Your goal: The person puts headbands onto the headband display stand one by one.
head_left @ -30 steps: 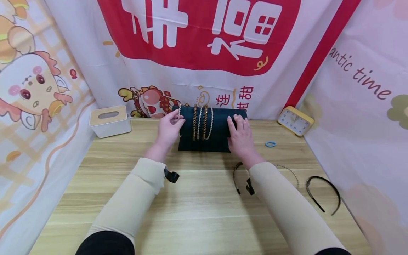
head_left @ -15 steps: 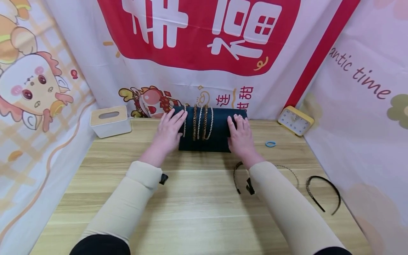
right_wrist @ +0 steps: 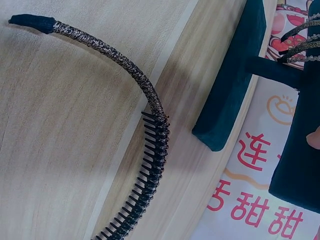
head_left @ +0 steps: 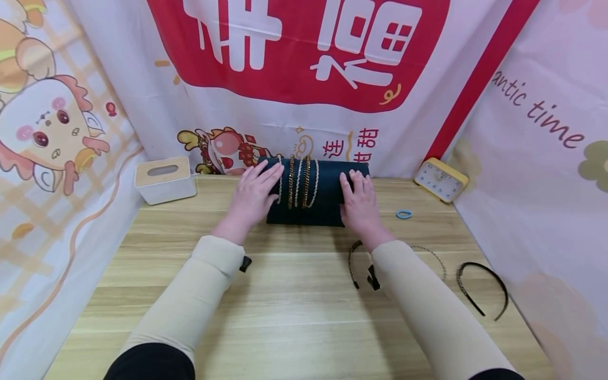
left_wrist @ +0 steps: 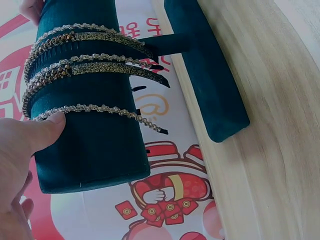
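Observation:
A dark green velvet headband stand [head_left: 328,182], a horizontal roll on a flat base, stands at the back of the table. Several gold and silvery decorated headbands [head_left: 298,184] hang round its middle. My left hand [head_left: 253,194] lies over the roll's left end, fingers extended at the leftmost beaded headband [head_left: 280,190]. In the left wrist view my thumb [left_wrist: 50,129] touches that headband [left_wrist: 90,108]. Fingers over the top and thumb in front, my right hand [head_left: 359,206] holds the roll's right end. The right wrist view shows only a bit of its thumb [right_wrist: 314,139].
Beneath the right forearm lies a toothed headband [head_left: 351,264]. A black headband [head_left: 496,282] rests farther right. A blue ring-shaped band [head_left: 404,214] and a yellow clock [head_left: 440,180] are at the back right. A tissue box [head_left: 165,180] stands at the back left.
My left hand went from pinching the leftmost headband at the roll's end to lying over it with extended fingers. That headband has slid right, nearer the others. My right hand stays put.

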`<state>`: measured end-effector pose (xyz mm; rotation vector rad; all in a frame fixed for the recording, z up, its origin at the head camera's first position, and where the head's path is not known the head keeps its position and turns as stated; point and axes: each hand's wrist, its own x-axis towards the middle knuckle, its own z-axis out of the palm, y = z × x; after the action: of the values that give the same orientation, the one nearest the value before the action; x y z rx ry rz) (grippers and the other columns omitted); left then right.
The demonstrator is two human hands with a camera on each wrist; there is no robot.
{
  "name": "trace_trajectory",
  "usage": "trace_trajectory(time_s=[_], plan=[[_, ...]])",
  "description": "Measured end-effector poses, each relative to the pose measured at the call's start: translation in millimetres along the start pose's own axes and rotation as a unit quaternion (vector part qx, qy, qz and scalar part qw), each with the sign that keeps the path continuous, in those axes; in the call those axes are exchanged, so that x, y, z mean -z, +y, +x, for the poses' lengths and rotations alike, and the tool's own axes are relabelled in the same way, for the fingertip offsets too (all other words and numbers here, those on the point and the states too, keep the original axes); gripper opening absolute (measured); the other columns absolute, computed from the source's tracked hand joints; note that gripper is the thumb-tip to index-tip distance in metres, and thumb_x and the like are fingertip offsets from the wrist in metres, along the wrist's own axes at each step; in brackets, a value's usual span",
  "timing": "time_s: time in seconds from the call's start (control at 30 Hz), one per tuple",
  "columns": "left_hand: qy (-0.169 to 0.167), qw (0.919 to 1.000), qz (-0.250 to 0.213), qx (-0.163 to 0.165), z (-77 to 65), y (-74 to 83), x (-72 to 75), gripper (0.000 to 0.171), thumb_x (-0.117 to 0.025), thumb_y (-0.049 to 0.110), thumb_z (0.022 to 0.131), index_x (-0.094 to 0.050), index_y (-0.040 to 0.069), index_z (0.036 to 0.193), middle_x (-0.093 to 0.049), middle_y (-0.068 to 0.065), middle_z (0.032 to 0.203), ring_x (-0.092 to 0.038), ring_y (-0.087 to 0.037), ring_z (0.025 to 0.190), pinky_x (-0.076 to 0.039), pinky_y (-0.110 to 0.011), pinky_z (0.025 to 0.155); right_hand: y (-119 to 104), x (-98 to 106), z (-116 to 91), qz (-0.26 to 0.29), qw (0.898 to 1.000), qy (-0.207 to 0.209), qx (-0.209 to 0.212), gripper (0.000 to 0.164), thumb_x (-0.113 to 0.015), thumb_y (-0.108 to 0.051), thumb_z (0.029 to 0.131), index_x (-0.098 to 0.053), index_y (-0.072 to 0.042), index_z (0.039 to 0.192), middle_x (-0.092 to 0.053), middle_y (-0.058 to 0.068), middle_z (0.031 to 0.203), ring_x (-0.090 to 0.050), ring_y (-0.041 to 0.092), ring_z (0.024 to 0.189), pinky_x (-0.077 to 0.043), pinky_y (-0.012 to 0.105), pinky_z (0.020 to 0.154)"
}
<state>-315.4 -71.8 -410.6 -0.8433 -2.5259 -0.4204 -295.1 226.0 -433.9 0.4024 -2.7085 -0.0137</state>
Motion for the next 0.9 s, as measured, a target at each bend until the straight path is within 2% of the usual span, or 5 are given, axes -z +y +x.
trace_trajectory(time_s=[0.2, 0.47, 0.67, 0.8, 0.9], plan=[[0.001, 0.9999, -0.005, -0.012, 4.4, 1.8, -4.0, 0.074, -0.076, 0.016, 0.088, -0.04, 0.017, 0.153, -0.038, -0.001, 0.155, -0.031, -0.027, 0.143, -0.021, -0.048, 0.116, 0, 1, -1, -0.007, 1.0, 0.002, 0.002, 0.079, -0.071, -0.022, 0.089, -0.028, -0.005, 0.153, -0.025, 0.025, 0.152, -0.022, 0.04, 0.14, -0.003, 0.048, 0.119], [-0.009, 0.9999, -0.007, -0.007, 7.0, 2.6, -5.7, 0.075, -0.076, 0.014, 0.088, -0.039, 0.019, 0.154, -0.036, 0.001, 0.156, -0.03, -0.026, 0.143, -0.021, -0.051, 0.115, 0, 2, 0, -0.004, 1.0, -0.004, 0.001, 0.077, -0.069, -0.021, 0.09, -0.027, -0.005, 0.153, -0.024, 0.025, 0.152, -0.022, 0.04, 0.141, 0.002, 0.045, 0.119], [-0.036, 0.9993, 0.008, 0.009, 7.2, 3.7, -6.1, 0.078, -0.073, 0.016, 0.09, -0.03, 0.009, 0.155, -0.029, -0.009, 0.159, -0.027, -0.029, 0.143, -0.019, -0.047, 0.117, 0, 1, 0, -0.005, 1.0, -0.005, 0.002, 0.078, -0.069, -0.021, 0.09, -0.027, -0.005, 0.153, -0.024, 0.025, 0.152, -0.021, 0.04, 0.141, 0.004, 0.044, 0.119], [-0.028, 0.9993, -0.005, 0.024, 9.3, 4.4, -8.6, 0.076, -0.075, 0.013, 0.088, -0.035, 0.004, 0.152, -0.033, -0.016, 0.155, -0.03, -0.033, 0.141, -0.022, -0.047, 0.116, 1, 2, 0, 0.0, 1.0, -0.004, 0.008, 0.076, -0.068, -0.021, 0.091, -0.027, -0.004, 0.153, -0.025, 0.026, 0.151, -0.022, 0.041, 0.14, 0.001, 0.047, 0.119], [-0.03, 0.9989, -0.013, 0.034, 11.1, 6.8, -7.0, 0.074, -0.076, 0.012, 0.088, -0.038, 0.004, 0.15, -0.035, -0.017, 0.151, -0.032, -0.035, 0.139, -0.024, -0.048, 0.115, 3, 7, 0, 0.03, 0.999, 0.0, 0.019, 0.075, -0.069, -0.02, 0.09, -0.031, -0.003, 0.152, -0.027, 0.027, 0.15, -0.024, 0.041, 0.139, -0.003, 0.048, 0.119]])
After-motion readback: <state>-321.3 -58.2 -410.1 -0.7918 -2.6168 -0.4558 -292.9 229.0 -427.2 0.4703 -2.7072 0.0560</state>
